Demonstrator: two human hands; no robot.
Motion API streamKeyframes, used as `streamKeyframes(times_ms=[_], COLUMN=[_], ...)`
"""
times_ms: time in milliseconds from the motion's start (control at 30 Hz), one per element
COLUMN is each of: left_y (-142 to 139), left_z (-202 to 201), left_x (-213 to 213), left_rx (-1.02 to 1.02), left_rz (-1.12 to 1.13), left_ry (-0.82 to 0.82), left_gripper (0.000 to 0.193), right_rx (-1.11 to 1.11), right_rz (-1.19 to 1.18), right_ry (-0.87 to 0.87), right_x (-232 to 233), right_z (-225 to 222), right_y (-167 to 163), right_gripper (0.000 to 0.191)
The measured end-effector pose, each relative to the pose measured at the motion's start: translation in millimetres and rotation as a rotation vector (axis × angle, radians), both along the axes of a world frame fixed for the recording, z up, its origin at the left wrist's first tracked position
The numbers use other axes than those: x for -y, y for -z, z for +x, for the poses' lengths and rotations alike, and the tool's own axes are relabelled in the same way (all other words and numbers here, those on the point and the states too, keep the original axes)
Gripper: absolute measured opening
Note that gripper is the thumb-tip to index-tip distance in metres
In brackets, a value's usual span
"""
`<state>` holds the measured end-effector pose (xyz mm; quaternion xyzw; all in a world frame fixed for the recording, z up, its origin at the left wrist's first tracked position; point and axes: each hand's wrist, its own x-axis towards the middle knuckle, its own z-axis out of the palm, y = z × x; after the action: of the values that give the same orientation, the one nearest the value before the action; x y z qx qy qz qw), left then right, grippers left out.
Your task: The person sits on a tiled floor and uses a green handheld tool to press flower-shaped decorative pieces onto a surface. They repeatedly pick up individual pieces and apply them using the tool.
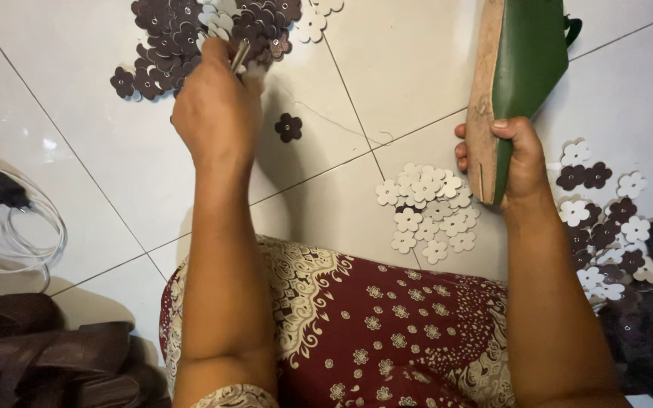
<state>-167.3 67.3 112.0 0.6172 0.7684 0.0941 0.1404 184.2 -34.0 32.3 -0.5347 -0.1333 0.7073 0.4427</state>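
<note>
Head view, looking down at a white tiled floor (77, 98).

Left hand (217, 109): clenched around a thin metal tool (240, 54), fingers curled, tip of the tool at the edge of a heap of dark brown flower-shaped cutouts (183, 34). Some white cutouts are mixed into the heap's top. What the tool's tip touches is hidden by the hand.

One single dark flower cutout (289, 127) lies alone on the floor, just right of the left hand, apart from the heap.

Right hand (519, 162): grasping the lower end of a green shoe sole (527, 64) with a tan edge, held upright and tilted, thumb on the green face.

Cluster of white flower cutouts (428, 211) on the floor, just left of the right hand. Mixed white and brown cutouts (606, 227) scattered to its right.

Lap: dark red patterned cloth (387, 317). Far left: coiled white cable (9, 234) with a black plug; brown straps (47, 355) at the lower left corner.
</note>
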Motion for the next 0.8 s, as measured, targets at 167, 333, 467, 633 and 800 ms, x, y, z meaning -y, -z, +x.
streamKeyframes(times_ms=[167, 333, 467, 633, 800], left_y=[19, 49, 66, 68, 58], left_z=[20, 56, 88, 111, 106], left_x=[-2, 6, 13, 30, 27], left_rx=[0.479, 0.566, 0.733, 0.685, 0.504], left_rz=[-0.379, -0.459, -0.286, -0.326, -0.374], left_ry=[0.149, 0.144, 0.106, 0.034, -0.004], left_gripper=[0.027, 0.034, 0.036, 0.030, 0.029], right_rx=[-0.003, -0.009, -0.010, -0.024, -0.012], right_rz=[-0.006, -0.038, -0.026, -0.034, -0.049], right_ry=[0.004, 0.020, 0.006, 0.013, 0.024], right_x=[-1, 1, 2, 2, 1], right_z=[0, 2, 3, 4, 3], right_y=[0, 0, 2, 2, 1], right_gripper=[0.058, 0.056, 0.054, 0.052, 0.052])
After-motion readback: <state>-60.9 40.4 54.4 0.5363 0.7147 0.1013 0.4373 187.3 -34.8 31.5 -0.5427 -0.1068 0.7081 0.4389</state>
